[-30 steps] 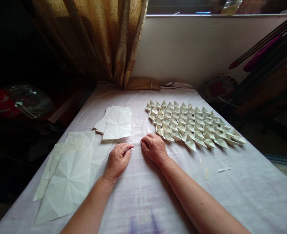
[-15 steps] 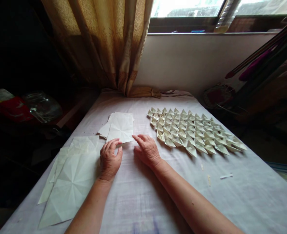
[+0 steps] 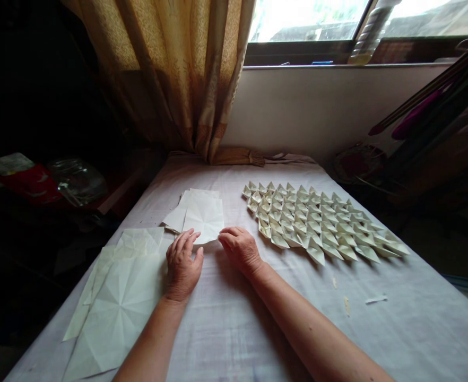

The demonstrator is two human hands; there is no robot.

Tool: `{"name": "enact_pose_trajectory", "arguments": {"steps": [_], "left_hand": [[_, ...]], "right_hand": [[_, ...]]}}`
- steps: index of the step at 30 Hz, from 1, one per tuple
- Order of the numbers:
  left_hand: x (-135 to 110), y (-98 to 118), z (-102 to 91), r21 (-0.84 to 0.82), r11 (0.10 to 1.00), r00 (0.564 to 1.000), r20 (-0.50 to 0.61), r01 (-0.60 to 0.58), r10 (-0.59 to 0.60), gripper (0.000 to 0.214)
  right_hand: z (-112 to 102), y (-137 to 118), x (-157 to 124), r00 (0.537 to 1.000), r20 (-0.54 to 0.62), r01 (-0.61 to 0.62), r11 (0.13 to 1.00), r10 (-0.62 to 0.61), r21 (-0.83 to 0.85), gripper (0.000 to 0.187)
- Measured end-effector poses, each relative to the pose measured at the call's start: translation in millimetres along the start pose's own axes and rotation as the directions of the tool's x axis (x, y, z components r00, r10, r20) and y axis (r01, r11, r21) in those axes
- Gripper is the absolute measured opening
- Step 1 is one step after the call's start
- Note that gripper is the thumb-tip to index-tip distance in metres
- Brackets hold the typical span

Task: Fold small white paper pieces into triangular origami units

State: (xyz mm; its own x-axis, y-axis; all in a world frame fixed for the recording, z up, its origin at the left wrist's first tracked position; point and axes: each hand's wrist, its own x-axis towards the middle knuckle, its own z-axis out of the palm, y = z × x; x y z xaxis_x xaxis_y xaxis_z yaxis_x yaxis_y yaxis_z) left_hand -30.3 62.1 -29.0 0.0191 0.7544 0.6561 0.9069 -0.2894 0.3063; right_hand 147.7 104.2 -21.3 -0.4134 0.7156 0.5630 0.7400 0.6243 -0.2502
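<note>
A creased white sheet of paper (image 3: 205, 216) lies on top of a small stack at the middle of the cloth-covered table. My right hand (image 3: 240, 248) pinches the near right corner of this sheet between thumb and fingers. By the sheet's near left corner, my left hand (image 3: 184, 265) has its fingers spread, with the fingertips at the paper's edge. Under the top sheet, other paper sheets (image 3: 174, 217) stick out to the left. Larger creased sheets (image 3: 118, 307) overlap at the front left, partly behind my left forearm.
Rows of folded paper boats (image 3: 309, 217) stand at the right of the table. Small paper scraps (image 3: 376, 300) lie in front of them. A gold curtain (image 3: 170, 79) hangs behind, beside a window with a plastic bottle (image 3: 371, 37) on its sill.
My right hand's fingers have closed onto the corner of the top sheet. The left hand stays by the other corner. The whole view has shifted slightly, so things sit lower.
</note>
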Motion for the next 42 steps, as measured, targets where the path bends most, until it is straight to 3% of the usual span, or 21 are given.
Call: {"name": "enact_pose_trajectory", "arguments": {"steps": [4, 8, 13, 18, 22, 28, 32, 36, 39, 42], "left_hand": [[-1.4, 1.8, -3.9, 0.066, 0.997, 0.999, 0.025, -0.038, 0.036, 0.039], [-1.2, 2.9, -12.0, 0.032, 0.997, 0.984, 0.163, -0.074, 0.068, 0.048], [2.1, 3.4, -20.5, -0.165, 0.986, 0.93, 0.358, -0.027, 0.086, 0.02], [0.7, 21.1, -36.0, -0.401, 0.909, 0.816, 0.561, 0.119, 0.141, 0.017], [-1.4, 41.2, -54.9, -0.421, 0.857, 0.686, 0.719, 0.297, 0.115, 0.025], [-3.7, 48.8, -49.9, -0.447, 0.797, 0.702, 0.711, 0.406, 0.042, 0.031], [-4.4, 44.2, -41.1, -0.395, 0.784, 0.685, 0.727, 0.478, -0.051, 0.033], [-1.5, 41.8, -42.4, -0.298, 0.827, 0.667, 0.735, 0.476, -0.12, 0.027], [-0.4, 43.3, -47.0, -0.249, 0.858, 0.661, 0.739, 0.448, -0.131, 0.027], [-3.7, 46.1, -53.5, -0.285, 0.885, 0.686, 0.725, 0.368, -0.052, 0.029]], "right_hand": [[-11.7, 0.3, -11.9, 0.998, -0.03, 0.047, 0.998, -0.046, 0.035, 0.017], [-29.2, 4.6, -31.7, 0.992, -0.082, 0.108, 0.984, -0.097, 0.141, 0.017], [-45.8, 11.8, -59.2, 0.998, -0.043, 0.062, 0.981, -0.055, 0.185, 0.016], [-63.8, 9.9, -80.9, 0.996, -0.06, -0.054, 0.97, 0.07, 0.236, 0.012], [-80.2, -0.2, -87.8, 0.973, 0.015, -0.222, 0.91, 0.231, 0.349, 0.012], [-74.6, -5.6, -78.6, 0.903, 0.031, -0.415, 0.854, 0.428, 0.312, 0.016], [-57.1, -2.3, -70.0, 0.894, 0.037, -0.446, 0.877, 0.447, 0.18, 0.018], [-45.3, -2.0, -62.9, 0.876, 0.103, -0.479, 0.874, 0.471, 0.076, 0.022], [-47.7, -0.6, -61.0, 0.837, 0.157, -0.547, 0.801, 0.524, 0.243, 0.023], [-63.1, 2.8, -65.4, 0.831, 0.322, -0.553, 0.615, 0.453, 0.562, 0.035]]}}
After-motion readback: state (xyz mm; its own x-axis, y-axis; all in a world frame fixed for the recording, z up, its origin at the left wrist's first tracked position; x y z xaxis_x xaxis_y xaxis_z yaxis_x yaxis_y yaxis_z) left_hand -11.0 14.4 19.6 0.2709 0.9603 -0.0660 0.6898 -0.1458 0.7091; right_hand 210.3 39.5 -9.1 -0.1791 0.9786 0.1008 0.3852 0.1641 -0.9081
